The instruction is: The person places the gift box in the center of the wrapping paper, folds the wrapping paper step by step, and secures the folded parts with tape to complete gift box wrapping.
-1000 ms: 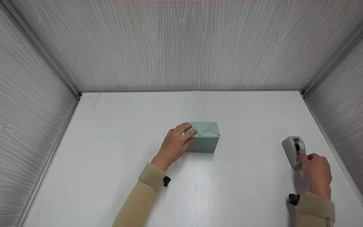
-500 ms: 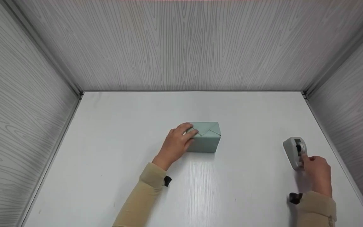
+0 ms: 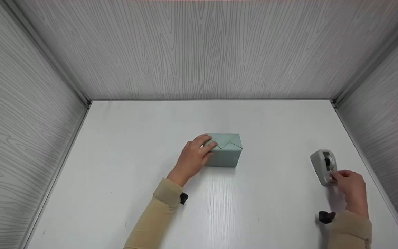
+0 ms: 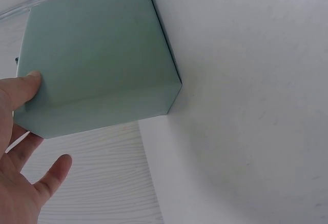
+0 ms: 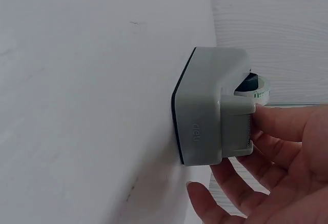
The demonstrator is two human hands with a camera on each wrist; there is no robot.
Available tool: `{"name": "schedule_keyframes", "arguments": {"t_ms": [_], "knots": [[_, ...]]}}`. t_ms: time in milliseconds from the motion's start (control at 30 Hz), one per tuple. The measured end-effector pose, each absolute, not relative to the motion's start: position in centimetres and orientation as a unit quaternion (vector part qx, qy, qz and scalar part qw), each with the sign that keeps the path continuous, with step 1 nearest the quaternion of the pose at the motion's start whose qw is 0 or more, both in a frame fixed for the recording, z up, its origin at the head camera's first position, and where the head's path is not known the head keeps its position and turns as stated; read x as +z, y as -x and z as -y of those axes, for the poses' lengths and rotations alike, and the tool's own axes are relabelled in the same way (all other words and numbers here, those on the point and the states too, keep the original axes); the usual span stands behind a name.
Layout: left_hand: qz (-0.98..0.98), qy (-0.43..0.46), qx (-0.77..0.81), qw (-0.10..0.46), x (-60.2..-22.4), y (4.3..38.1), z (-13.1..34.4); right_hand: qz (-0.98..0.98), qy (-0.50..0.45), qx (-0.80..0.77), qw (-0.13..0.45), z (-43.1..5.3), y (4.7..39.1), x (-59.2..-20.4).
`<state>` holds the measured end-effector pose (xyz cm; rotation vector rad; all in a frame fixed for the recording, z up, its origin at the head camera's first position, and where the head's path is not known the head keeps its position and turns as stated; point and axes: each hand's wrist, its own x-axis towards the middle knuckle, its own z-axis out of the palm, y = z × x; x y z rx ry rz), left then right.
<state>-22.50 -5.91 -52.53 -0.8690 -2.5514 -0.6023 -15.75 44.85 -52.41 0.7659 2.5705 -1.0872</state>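
A box wrapped in pale green paper [image 3: 224, 158] sits mid-table, its folded flaps on top. My left hand [image 3: 189, 159] grips its left end, fingers over the top and thumb on the near side; in the left wrist view the thumb [image 4: 29, 86] presses the green face. To the right stands a grey tape dispenser [image 3: 319, 168]. At its near end is my right hand [image 3: 351, 185], thumb and forefinger pinching at the cutter edge, where the clear tape end is too fine to make out. The tape roll [image 5: 263, 88] shows behind the thumb in the right wrist view.
A white table [image 3: 133, 138] carries both things. Grey wood-grain panels wall it at the back [image 3: 199, 52], the left [image 3: 22, 114] and the right [image 3: 385, 93]. The dispenser and right hand are close to the right panel.
The right hand has shifted slightly down and right along the dispenser's near end, uncovering more of the tape roll. The left hand and the box stay put.
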Motion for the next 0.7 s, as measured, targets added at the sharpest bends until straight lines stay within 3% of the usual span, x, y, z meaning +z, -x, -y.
{"name": "schedule_keyframes", "arguments": {"t_ms": [700], "knots": [[0.908, 0.303, -0.226, 0.181, -52.6, 22.5, 5.8, -0.853, -0.277, -0.407, 0.175, -44.5, 16.4, -50.7]]}}
